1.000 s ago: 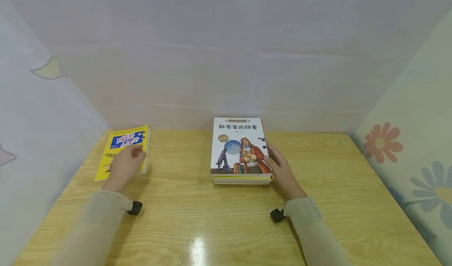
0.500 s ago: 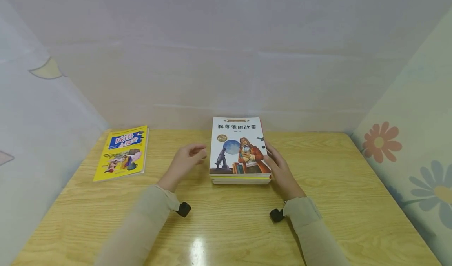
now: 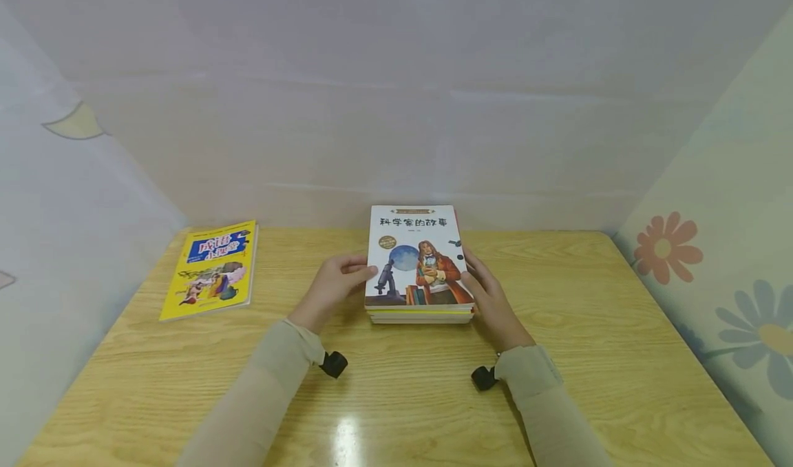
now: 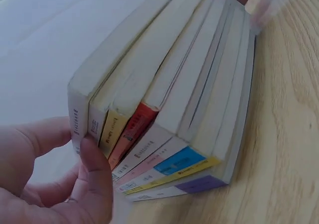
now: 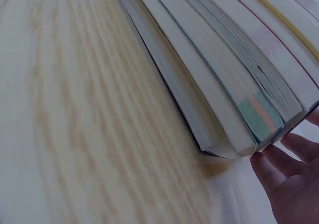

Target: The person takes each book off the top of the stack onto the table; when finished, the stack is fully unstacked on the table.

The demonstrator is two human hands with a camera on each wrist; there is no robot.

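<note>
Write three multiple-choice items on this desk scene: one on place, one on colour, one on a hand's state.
1. Where does the yellow book lie?
A. on top of the stack
B. at the table's far left, apart from the stack
C. under the right hand

2. What colour is most of the stack's top cover?
A. white
B. green
C. black

3. What is the left hand doing?
A. resting on the yellow book
B. lying flat on the table
C. touching the stack's left edge

Answers:
1 B, the head view shows it alone near the left wall.
2 A, the cover is white around its picture.
3 C, its fingers meet the spines in the left wrist view, while the right hand holds the other side.
</note>
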